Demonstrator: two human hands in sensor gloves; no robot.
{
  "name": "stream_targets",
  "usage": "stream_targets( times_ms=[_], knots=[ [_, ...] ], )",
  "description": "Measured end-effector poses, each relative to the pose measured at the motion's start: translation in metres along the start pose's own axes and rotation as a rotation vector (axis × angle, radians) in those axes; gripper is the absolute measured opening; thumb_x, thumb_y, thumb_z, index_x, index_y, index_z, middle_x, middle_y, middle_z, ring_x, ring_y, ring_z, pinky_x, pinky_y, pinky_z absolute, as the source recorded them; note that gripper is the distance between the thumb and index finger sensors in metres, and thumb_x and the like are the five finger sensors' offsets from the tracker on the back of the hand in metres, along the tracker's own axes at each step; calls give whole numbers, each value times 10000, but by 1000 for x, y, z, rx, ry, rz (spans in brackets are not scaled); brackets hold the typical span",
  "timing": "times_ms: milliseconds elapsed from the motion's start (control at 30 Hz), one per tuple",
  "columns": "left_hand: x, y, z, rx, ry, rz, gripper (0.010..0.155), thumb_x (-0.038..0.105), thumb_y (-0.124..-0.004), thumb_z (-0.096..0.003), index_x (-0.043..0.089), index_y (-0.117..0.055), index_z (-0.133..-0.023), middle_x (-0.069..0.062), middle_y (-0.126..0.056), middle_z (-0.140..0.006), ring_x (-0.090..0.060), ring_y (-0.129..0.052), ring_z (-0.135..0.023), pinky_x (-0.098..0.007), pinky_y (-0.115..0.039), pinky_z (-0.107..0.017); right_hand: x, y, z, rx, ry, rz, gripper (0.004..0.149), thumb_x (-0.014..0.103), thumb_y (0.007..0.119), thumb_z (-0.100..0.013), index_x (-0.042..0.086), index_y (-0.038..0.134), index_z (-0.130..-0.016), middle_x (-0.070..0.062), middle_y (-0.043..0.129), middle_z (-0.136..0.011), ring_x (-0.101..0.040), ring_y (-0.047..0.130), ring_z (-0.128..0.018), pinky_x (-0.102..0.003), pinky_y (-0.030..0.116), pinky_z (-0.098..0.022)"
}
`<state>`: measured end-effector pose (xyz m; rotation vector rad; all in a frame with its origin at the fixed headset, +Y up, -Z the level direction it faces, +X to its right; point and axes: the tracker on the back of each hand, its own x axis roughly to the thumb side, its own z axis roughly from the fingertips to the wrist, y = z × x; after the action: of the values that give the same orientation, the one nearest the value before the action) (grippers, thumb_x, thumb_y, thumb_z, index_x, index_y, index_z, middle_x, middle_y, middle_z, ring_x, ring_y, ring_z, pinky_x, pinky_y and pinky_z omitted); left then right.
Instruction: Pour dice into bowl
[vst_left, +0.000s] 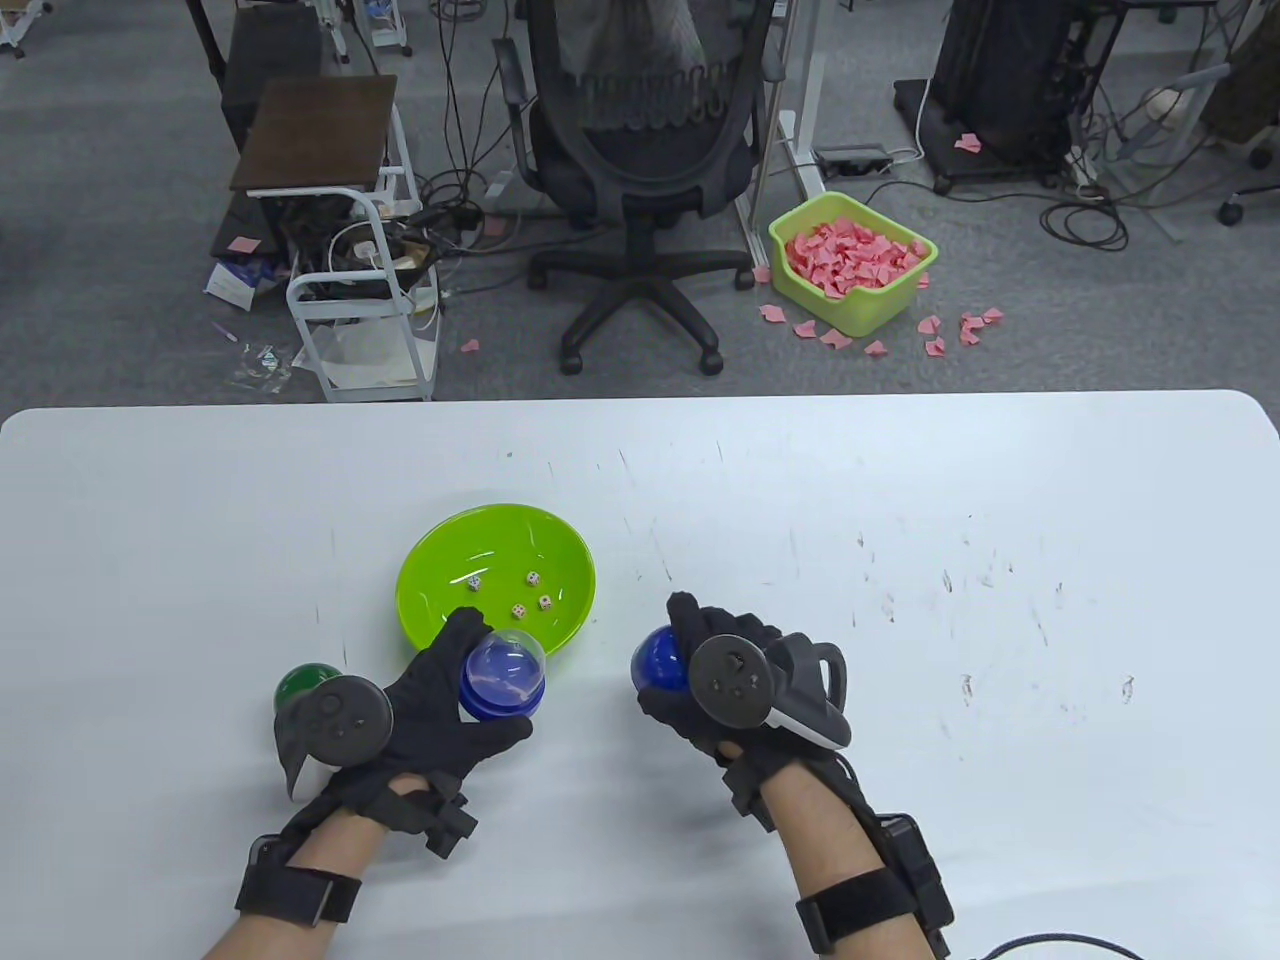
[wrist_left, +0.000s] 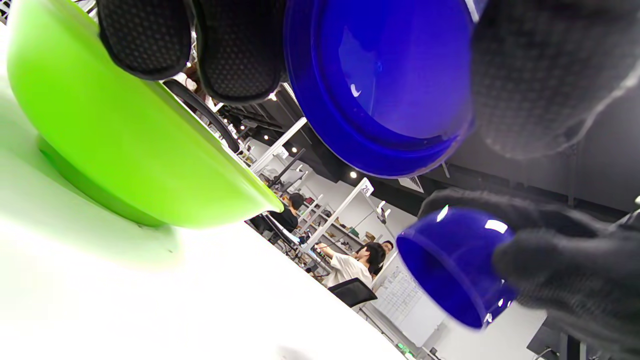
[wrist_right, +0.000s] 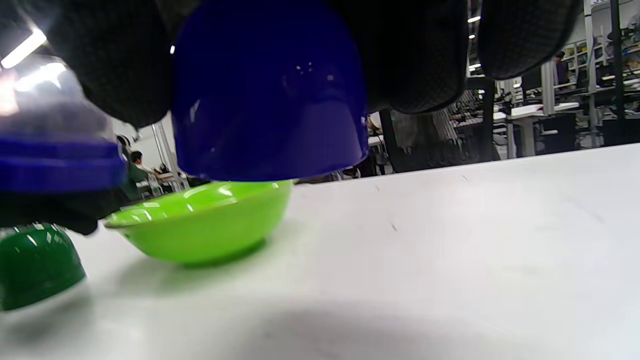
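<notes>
Dice already lie in the bowl. The left hand grips a clear-topped capsule half and the right hand holds a blue half. Either half could slip from its hand and knock the bowl.

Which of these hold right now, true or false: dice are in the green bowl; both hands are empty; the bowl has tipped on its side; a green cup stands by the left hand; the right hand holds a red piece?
1. Dice lie in the green bowl. True.
2. Both hands are empty. False: the left hand holds a clear-and-blue capsule half, and the right hand holds a blue half.
3. The bowl has tipped on its side. False: it sits upright on the table.
4. A green cup stands by the left hand. True.
5. The right hand holds a red piece. False: the piece is blue.
</notes>
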<state>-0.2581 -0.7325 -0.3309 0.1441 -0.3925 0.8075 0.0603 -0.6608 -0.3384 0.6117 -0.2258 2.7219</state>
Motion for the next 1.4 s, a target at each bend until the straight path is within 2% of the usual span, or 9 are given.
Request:
stream_targets(
  times_ms=[233, 433, 900, 1200, 1400],
  knots=[
    [1, -1, 0, -4, -2, -11, 1109, 664, -962, -312, 187, -340, -1098, -117, -677, -1065, -304, -834, -857, -559, -734, -673, 29, -17, -8, -80, -92, -75, 894, 559, 825, -513, -19, 501, -1112, -346, 749, -1008, -582, 783, -789, -762, 622, -605],
    [3, -4, 0, -13, -15, -18, 1108, 660, -963, -313, 189, -338, -1098, -118, -670, -1071, -305, -832, -862, -563, -732, -675, 51, -18, -17, -89, -148, -118, 891, 565, 814, -518, -20, 500, -1113, -345, 754, -1003, -580, 787, -783, -760, 627, -601],
    [11, -6, 1, -28, -45, -24, 1126, 654, -970, -308, 181, -325, -1100, -117, -674, -1069, -308, -830, -873, -569, -728, -680, 88, 10, -36, 12, -220, -123, 885, 570, 805, -524, -22, 507, -1111, -344, 762, -999, -578, 792, -780, -756, 629, -600],
    [11, -6, 2, -19, -65, -12, 1126, 655, -967, -304, 186, -325, -1101, -122, -677, -1064, -313, -827, -880, -574, -722, -684, 93, 19, -39, 71, -225, -94, 886, 585, 798, -522, -25, 527, -1105, -339, 787, -981, -575, 810, -761, -750, 644, -592],
    [12, -9, 2, -34, -75, 3, 1055, 661, -959, -327, 189, -401, -1088, -145, -677, -1062, -327, -828, -877, -579, -721, -684, 92, 20, -37, 94, -211, -107, 888, 585, 787, -530, -26, 512, -1113, -342, 773, -996, -586, 795, -777, -756, 634, -595]
  ],
)
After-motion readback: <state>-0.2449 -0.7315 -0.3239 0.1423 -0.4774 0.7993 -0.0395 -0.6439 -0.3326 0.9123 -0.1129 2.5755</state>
